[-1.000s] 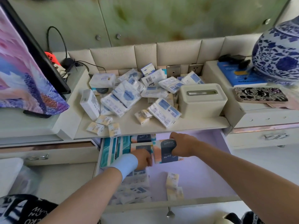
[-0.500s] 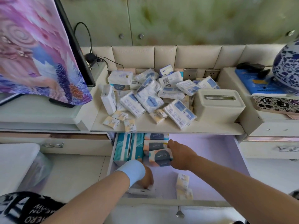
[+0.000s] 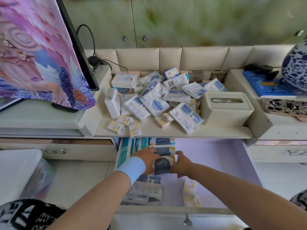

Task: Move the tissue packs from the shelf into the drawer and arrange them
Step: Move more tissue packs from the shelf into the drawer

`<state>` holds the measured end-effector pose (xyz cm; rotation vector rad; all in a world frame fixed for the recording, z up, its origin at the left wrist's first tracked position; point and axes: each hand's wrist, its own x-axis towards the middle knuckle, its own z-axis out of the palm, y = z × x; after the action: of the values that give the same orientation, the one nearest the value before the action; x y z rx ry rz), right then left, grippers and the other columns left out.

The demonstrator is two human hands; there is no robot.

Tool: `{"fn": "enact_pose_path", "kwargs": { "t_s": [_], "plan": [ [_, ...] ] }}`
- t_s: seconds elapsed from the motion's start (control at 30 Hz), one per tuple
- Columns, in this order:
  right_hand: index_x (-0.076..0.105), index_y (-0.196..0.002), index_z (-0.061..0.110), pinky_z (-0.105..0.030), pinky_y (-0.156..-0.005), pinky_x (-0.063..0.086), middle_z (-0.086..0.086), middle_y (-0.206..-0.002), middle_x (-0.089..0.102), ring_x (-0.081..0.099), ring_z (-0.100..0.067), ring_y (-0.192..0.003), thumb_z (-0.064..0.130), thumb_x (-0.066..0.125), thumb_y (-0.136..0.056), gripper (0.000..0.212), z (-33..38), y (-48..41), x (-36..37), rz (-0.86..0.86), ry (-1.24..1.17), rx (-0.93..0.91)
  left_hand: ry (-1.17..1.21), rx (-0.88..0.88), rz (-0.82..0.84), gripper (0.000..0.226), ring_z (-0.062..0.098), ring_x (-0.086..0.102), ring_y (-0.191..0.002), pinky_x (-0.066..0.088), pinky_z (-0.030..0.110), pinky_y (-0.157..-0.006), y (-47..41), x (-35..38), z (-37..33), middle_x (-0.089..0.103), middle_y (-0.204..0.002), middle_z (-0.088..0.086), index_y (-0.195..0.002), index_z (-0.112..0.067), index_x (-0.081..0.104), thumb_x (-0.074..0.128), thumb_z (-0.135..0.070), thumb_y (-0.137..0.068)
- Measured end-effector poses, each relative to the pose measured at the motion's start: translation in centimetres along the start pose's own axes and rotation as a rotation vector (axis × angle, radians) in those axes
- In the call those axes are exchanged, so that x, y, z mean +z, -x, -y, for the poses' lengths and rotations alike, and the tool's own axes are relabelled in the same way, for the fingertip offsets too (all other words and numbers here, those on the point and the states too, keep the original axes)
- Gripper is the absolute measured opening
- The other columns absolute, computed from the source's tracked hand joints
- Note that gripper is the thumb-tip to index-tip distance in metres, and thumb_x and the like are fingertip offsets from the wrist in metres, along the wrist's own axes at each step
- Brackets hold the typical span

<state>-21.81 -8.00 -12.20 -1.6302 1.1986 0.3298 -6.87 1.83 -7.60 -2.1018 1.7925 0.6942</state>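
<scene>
A person leans over an open drawer [image 3: 232, 163], both hands pressed to the sides of a dark-labelled tissue pack [image 3: 163, 164] — the left hand [image 3: 147, 161], a pale blue band at its wrist, on the pack's left edge, the right hand [image 3: 181, 164] on its right edge, so the pack sits clamped between them. The pack lies nearest the viewer in a row of three like packs [image 3: 162, 146] running toward the drawer's back, just beside a block of teal packs [image 3: 131, 148] standing along the left wall. White packs [image 3: 146, 190] lie at the drawer's near left, and small cream pocket packs [image 3: 190, 190] near the middle front; the right half of the drawer floor shows bare. The step in hand looks to be squaring this pack into line with its neighbours, arranging rather than carrying. Most of the job appears to remain: the shelf [image 3: 216, 131] above holds a loose heap of white-and-blue packs [image 3: 154, 103], several small cream packs [image 3: 123, 124] at its front edge and a beige tissue box [image 3: 226, 108] at the right. The next move, by this reading, calls for letting go of the seated pack and reaching up to the shelf for another — with care near the front edge, where one cream pack overhangs.
</scene>
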Motion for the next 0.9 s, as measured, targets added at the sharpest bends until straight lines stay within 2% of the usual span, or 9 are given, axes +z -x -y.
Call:
{"fn": "enact_pose_path", "kwargs": {
  "t_s": [0.07,0.17,0.23,0.3,0.43,0.57,0.73,0.9],
  "plan": [
    [0.022,-0.148,0.025,-0.042,-0.088,0.058,-0.008,-0.123,0.053,0.056,-0.024,-0.107,0.006,0.074,-0.083,0.085,-0.1,0.3,-0.9,0.026,0.112,-0.072,-0.047,-0.007,0.037,0.065,0.025,0.027,-0.140,0.038,0.047,-0.108,-0.1,-0.3,-0.2,0.026,-0.153,-0.001,-0.147,-0.035,0.038,0.062,-0.031,-0.087],
    [0.022,-0.152,0.026,-0.036,-0.086,0.054,-0.008,-0.139,0.051,0.055,-0.023,-0.109,0.021,0.069,-0.090,0.078,0.1,0.8,-2.6,0.009,0.330,-0.112,-0.047,-0.023,0.075,0.055,0.027,0.036,-0.134,0.041,0.046,-0.105,-0.2,-1.5,-0.5,0.033,-0.148,0.001,-0.143,-0.031,0.044,0.058,-0.029,-0.089],
    [0.033,-0.151,0.022,-0.033,-0.099,0.049,-0.005,-0.147,0.047,0.051,-0.022,-0.125,0.028,0.063,-0.094,0.065,0.8,1.4,-3.9,-0.053,0.475,-0.131,0.012,-0.040,0.081,0.044,0.027,0.047,-0.122,0.046,0.044,-0.098,-0.5,-2.6,-0.6,0.043,-0.139,0.004,-0.135,-0.029,0.053,0.055,-0.032,-0.091],
    [0.045,-0.144,0.021,-0.033,-0.105,0.045,-0.002,-0.147,0.048,0.048,-0.020,-0.130,0.028,0.058,-0.095,0.052,1.9,2.2,-5.4,-0.127,0.541,-0.160,0.055,-0.047,0.055,0.035,0.025,0.054,-0.109,0.048,0.038,-0.090,-0.6,-4.0,-0.9,0.052,-0.132,0.002,-0.127,-0.028,0.058,0.053,-0.035,-0.093],
    [0.059,-0.129,0.028,-0.030,-0.088,0.053,-0.001,-0.131,0.057,0.057,-0.019,-0.111,0.025,0.055,-0.091,0.038,5.0,3.1,-8.3,-0.327,0.472,-0.267,0.167,-0.058,-0.052,0.037,0.021,0.055,-0.114,0.047,0.034,-0.095,-0.3,-8.9,-0.5,0.057,-0.132,-0.003,-0.133,-0.030,0.055,0.051,-0.031,-0.096],
    [0.063,-0.119,0.034,-0.028,-0.074,0.055,0.006,-0.118,0.064,0.063,-0.015,-0.094,0.029,0.051,-0.091,0.030,9.0,2.8,-11.0,-0.372,0.413,-0.361,0.217,-0.118,-0.195,0.036,0.018,0.055,-0.116,0.045,0.032,-0.099,-0.4,-14.0,2.3,0.057,-0.133,-0.006,-0.131,-0.035,0.055,0.049,-0.031,-0.096],
    [0.063,-0.118,0.034,-0.026,-0.081,0.051,0.007,-0.121,0.062,0.061,-0.015,-0.102,0.025,0.054,-0.091,0.030,14.3,1.2,-13.0,-0.414,0.485,-0.457,0.276,-0.238,-0.331,0.039,0.019,0.056,-0.115,0.047,0.031,-0.095,-2.0,-17.8,6.4,0.057,-0.133,-0.007,-0.135,-0.032,0.051,0.051,-0.029,-0.096],
    [0.055,-0.130,0.029,-0.030,-0.084,0.047,0.000,-0.135,0.050,0.056,-0.022,-0.113,0.020,0.056,-0.091,0.040,19.4,-2.6,-13.9,-0.451,0.619,-0.555,0.277,-0.339,-0.407,0.042,0.029,0.055,-0.118,0.048,0.036,-0.093,-5.1,-19.7,9.9,0.052,-0.138,0.004,-0.138,-0.023,0.046,0.051,-0.026,-0.096]
  ]
}}
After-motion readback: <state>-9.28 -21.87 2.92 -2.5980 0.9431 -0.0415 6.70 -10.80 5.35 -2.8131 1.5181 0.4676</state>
